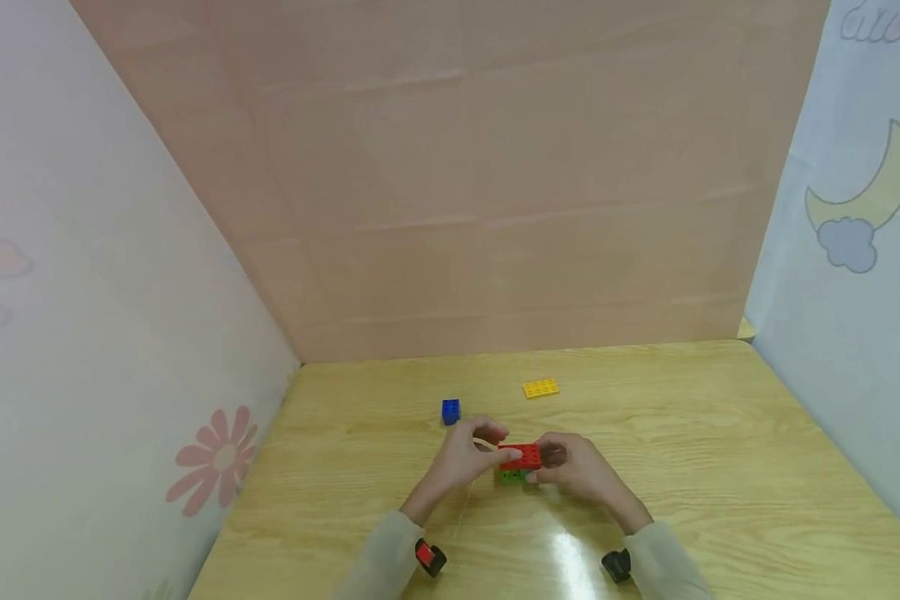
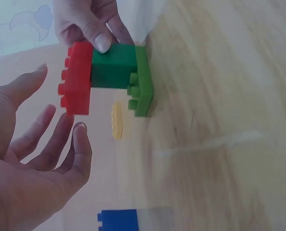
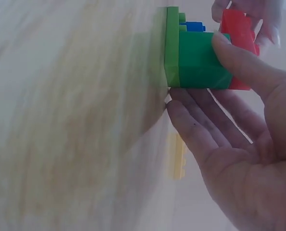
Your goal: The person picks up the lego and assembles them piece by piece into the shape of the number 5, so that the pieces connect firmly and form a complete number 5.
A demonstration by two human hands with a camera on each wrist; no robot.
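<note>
Nearest lens, left-wrist view, 8 o'clock: left hand [image 2: 30, 173], grip wide, by red brick [image 2: 79, 82]. Head view, 5 o'clock: right hand [image 1: 576, 468], grip holding dark green block [image 2: 115, 68], beneath red brick, atop light green plate [image 2: 145, 86]. Could pop apart if pressed off-centre.

wooden table [image 1: 720, 450]; behind it i see creased brownish sheet [image 1: 495, 167]. on left wall [image 1: 82, 150], pink flower [image 1: 225, 458]; on right wall [image 1: 855, 350], yellow moon [image 1: 897, 179], cloud [image 1: 847, 244].

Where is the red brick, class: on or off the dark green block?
On: both wrist views show the red brick atop the dark green block, with no visible gap between them.
</note>
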